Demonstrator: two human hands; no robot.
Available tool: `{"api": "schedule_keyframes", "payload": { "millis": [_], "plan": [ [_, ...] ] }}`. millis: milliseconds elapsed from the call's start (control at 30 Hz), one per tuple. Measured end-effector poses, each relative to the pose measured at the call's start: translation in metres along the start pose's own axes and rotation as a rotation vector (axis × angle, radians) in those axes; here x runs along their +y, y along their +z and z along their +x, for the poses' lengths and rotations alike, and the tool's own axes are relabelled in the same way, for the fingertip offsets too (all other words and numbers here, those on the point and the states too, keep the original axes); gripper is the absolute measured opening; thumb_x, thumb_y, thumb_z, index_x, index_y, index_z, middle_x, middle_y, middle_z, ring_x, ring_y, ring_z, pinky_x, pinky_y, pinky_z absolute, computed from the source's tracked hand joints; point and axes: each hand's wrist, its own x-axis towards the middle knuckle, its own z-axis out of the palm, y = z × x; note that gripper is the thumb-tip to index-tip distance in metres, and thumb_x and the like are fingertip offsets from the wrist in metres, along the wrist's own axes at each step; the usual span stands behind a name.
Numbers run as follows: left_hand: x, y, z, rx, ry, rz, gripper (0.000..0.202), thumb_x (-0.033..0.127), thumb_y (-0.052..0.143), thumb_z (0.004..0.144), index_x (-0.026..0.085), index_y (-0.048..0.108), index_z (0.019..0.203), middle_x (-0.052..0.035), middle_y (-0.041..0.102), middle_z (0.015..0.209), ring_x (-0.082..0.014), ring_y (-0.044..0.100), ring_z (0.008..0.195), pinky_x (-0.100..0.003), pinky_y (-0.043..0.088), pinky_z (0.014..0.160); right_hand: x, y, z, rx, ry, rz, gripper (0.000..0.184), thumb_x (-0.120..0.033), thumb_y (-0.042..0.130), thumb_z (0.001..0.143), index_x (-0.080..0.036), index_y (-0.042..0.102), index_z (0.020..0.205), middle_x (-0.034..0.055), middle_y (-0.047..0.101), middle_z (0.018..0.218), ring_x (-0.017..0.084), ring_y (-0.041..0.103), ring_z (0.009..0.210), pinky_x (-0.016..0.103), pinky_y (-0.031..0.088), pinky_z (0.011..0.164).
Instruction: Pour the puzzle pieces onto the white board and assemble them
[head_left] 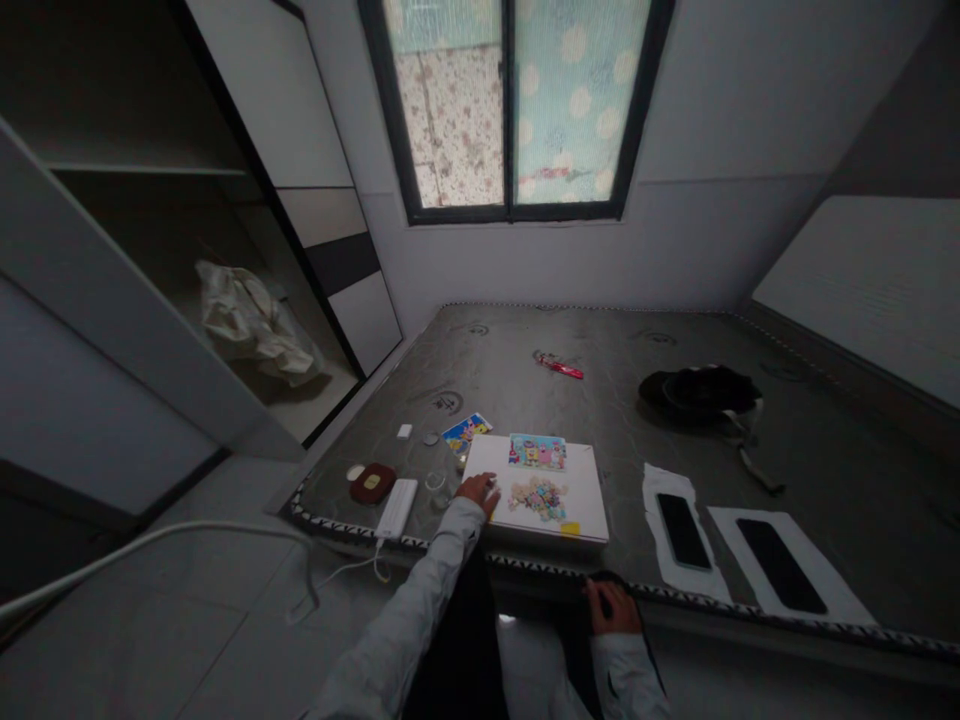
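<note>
While the left hand (478,491) rests on a flat white board (537,489), the right hand (611,608) lies on a dark knee.
Left fingers spread loose, grasping nothing; right fingers relaxed flat. Small jigsaw pieces (538,497) heap mid-board, on the bare quilted mattress (825,520).

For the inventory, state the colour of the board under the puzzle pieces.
White board, head view.

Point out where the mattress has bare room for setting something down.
Bare: the far stretch behind the red item, and between the white board and the first phone. Crowded: left of the board, by the left hand, with small items and a white charger.
</note>
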Motion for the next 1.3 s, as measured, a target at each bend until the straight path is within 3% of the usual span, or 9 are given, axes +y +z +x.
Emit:
{"api": "schedule_keyframes", "payload": {
  "millis": [233, 433, 633, 800, 1167, 1300],
  "plan": [
    [0.000, 0.008, 0.001, 0.027, -0.012, -0.084, 0.042, 0.028, 0.062, 0.083, 0.023, 0.060, 0.125, -0.0007, 0.074, 0.103, -0.0135, 0.066, 0.086, -0.028, 0.052, 0.087, -0.006, -0.001, 0.002, 0.035, 0.000, -0.014, 0.067, -0.067, 0.030, 0.097, -0.024, 0.067, 0.062, 0.0059, 0.070, 0.068, 0.021, 0.063, 0.067, 0.034, 0.041, 0.070],
    [0.003, 0.010, -0.002, 0.043, -0.007, -0.126, 0.056, 0.020, 0.061, 0.076, 0.021, 0.054, 0.132, 0.0008, 0.073, 0.097, -0.0104, 0.063, 0.072, -0.024, 0.053, 0.075, 0.001, 0.002, 0.000, 0.028, -0.014, -0.014, 0.065, -0.066, 0.032, 0.098, -0.023, 0.069, 0.065, 0.0066, 0.071, 0.071, 0.023, 0.064, 0.070, 0.035, 0.041, 0.071],
    [0.002, 0.005, -0.002, 0.064, 0.002, -0.134, 0.057, 0.025, 0.064, 0.075, 0.022, 0.056, 0.131, -0.0038, 0.068, 0.116, -0.0142, 0.065, 0.096, -0.026, 0.053, 0.087, -0.001, 0.000, 0.000, 0.017, -0.026, -0.029, 0.066, -0.064, 0.031, 0.099, -0.023, 0.069, 0.065, 0.0071, 0.071, 0.072, 0.023, 0.064, 0.070, 0.035, 0.041, 0.071],
    [0.001, 0.006, 0.000, 0.029, -0.040, -0.144, 0.052, 0.030, 0.062, 0.080, 0.025, 0.056, 0.132, -0.0004, 0.073, 0.107, -0.0116, 0.065, 0.076, -0.026, 0.055, 0.080, -0.003, -0.001, 0.000, 0.020, -0.012, -0.031, 0.066, -0.064, 0.029, 0.099, -0.024, 0.069, 0.065, 0.0074, 0.071, 0.072, 0.023, 0.064, 0.071, 0.035, 0.041, 0.071],
    [0.006, -0.005, -0.004, -0.074, -0.063, -0.189, 0.054, 0.036, 0.067, 0.081, 0.029, 0.055, 0.133, 0.0024, 0.076, 0.108, -0.0123, 0.069, 0.078, -0.025, 0.055, 0.079, 0.001, 0.002, -0.002, 0.011, 0.010, 0.002, 0.064, -0.064, 0.033, 0.098, -0.023, 0.069, 0.065, 0.0057, 0.071, 0.070, 0.022, 0.064, 0.070, 0.034, 0.040, 0.072],
    [0.007, -0.006, -0.003, -0.043, -0.089, -0.183, 0.050, 0.034, 0.068, 0.082, 0.031, 0.057, 0.130, 0.0021, 0.076, 0.108, -0.0124, 0.070, 0.080, -0.025, 0.054, 0.078, 0.002, 0.002, -0.002, 0.010, 0.012, 0.005, 0.064, -0.064, 0.033, 0.098, -0.023, 0.069, 0.065, 0.0056, 0.071, 0.070, 0.023, 0.065, 0.071, 0.034, 0.040, 0.072]
  ]
}}
